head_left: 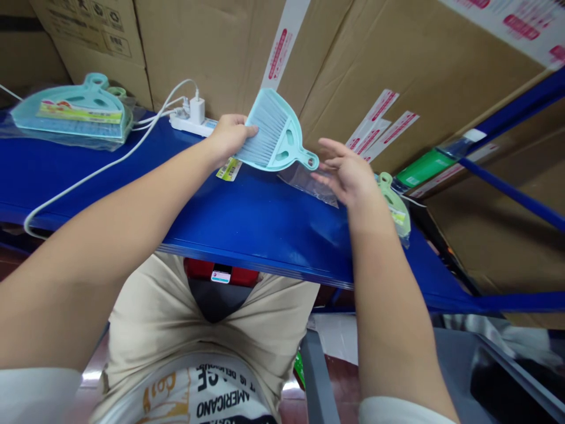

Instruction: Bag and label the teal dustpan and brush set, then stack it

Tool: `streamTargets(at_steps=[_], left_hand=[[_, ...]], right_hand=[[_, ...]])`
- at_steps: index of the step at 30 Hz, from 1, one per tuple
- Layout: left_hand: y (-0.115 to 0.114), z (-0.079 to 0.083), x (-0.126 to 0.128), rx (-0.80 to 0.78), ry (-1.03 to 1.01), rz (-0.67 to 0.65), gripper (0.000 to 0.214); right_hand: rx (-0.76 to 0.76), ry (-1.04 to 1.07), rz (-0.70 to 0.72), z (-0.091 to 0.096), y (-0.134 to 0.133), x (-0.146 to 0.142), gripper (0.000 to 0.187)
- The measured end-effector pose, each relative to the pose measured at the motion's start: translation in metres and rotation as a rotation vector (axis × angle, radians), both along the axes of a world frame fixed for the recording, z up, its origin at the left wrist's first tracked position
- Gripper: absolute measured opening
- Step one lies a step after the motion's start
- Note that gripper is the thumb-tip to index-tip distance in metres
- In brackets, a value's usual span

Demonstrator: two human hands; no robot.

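Observation:
My left hand [232, 139] grips a light blue dustpan [288, 154] by its wide edge, thumb over the bristles of the small brush [269, 132] nested in it. The set is held tilted above the blue shelf, its looped handle pointing right. Just right of that handle, my right hand [346, 171] hangs with fingers spread, holding nothing. Under the dustpan, a clear plastic bag [309, 184] lies on the shelf. A yellow-green label card [229, 169] sits below my left hand.
Bagged light blue dustpan sets [79, 112] lie at the left. A white power strip [189, 122] with cables stands behind. At the right are a green dustpan [396, 207] and a green-labelled bottle [430, 166]. Cardboard boxes [212, 53] back the blue shelf [265, 229].

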State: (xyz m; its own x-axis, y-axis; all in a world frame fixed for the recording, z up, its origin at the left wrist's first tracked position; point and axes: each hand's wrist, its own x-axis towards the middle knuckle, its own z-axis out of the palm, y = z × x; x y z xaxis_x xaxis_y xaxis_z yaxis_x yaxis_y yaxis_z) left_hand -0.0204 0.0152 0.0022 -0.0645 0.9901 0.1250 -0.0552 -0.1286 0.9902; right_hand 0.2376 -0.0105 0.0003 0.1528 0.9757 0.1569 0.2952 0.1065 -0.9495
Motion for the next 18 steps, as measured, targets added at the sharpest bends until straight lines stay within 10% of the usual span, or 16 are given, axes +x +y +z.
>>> streamTargets(at_steps=[4,10,18], left_hand=[[0.009,-0.001,-0.006,0.027,-0.016,0.07,0.019],[0.013,-0.002,-0.008,0.037,-0.009,0.103,0.018],[0.014,-0.009,-0.008,0.02,0.141,0.133,0.015]], right_hand=[[0.092,0.007,-0.223,0.004,0.008,0.034,0.004],[0.014,0.068,-0.373,0.011,0.006,0.036,0.023],[-0.001,-0.598,-0.338,-0.009,0.013,0.03,0.016]])
